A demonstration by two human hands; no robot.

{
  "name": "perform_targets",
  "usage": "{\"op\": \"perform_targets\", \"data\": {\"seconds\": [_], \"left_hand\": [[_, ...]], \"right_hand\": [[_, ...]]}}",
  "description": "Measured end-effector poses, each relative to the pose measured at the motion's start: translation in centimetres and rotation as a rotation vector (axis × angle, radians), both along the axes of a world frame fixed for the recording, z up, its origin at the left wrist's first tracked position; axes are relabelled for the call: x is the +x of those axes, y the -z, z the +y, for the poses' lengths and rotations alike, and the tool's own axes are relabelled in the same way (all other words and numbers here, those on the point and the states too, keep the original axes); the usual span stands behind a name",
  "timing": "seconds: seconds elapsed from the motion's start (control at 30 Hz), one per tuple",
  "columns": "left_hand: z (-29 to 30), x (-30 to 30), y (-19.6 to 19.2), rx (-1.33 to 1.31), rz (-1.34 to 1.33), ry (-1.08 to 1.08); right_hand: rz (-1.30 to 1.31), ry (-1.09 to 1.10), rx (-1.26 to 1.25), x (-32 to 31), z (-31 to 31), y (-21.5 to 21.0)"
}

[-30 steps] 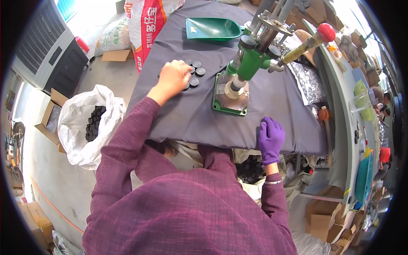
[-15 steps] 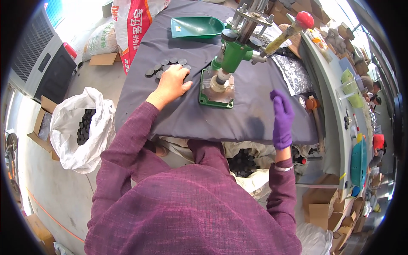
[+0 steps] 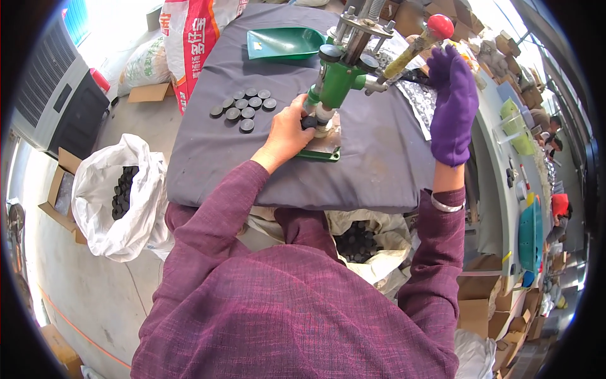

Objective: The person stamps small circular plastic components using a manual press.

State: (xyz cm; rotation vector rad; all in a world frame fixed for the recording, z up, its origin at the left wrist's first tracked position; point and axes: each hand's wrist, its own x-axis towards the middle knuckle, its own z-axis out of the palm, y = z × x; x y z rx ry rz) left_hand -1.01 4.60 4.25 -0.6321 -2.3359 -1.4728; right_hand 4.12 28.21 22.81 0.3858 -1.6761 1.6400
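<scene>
Fingers [image 3: 298,106] of the left hand [image 3: 285,134] pinch a black cap [image 3: 309,122]. Gloved right hand [image 3: 453,107] is raised, half-open, empty, near the lever [image 3: 404,60].

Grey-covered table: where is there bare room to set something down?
Bare cloth lies right of the green press, out to the silvery bag and near edge; another patch lies between the left sleeve, the loose black discs and the left edge. Crowded: the press base, where the left hand holds a disc.

Place: workshop
Press [image 3: 341,87]: green, levered, on worktop [image 3: 379,161], one o'clock
Sack [image 3: 93,205]: black discs [image 3: 122,194] inside, nine o'clock
Cartons [image 3: 473,317]: four o'clock
</scene>
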Motion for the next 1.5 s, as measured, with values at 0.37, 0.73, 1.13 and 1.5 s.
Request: {"op": "perform_targets", "data": {"seconds": [0.37, 0.73, 1.13, 1.5], "left_hand": [[2.0, -0.4, 1.0, 0.061, 0.066, -0.080], [2.4, -0.4, 1.5, 0.066, 0.014, -0.096], [1.0, -0.1, 1.3, 0.241, -0.055, 0.064], [-11.9, -0.1, 3.6, -0.576, 0.274, -0.505]], "right_hand": [[-0.102, -0.253, -0.122, -3.4, -3.6, -7.5], [-0.079, -0.308, 0.035, -1.7, -0.8, -5.0], [0.177, -0.075, 0.486, 8.5, -4.4, 11.0], [-0.135, -0.219, -0.005, 7.7, -6.0, 1.8]]}}
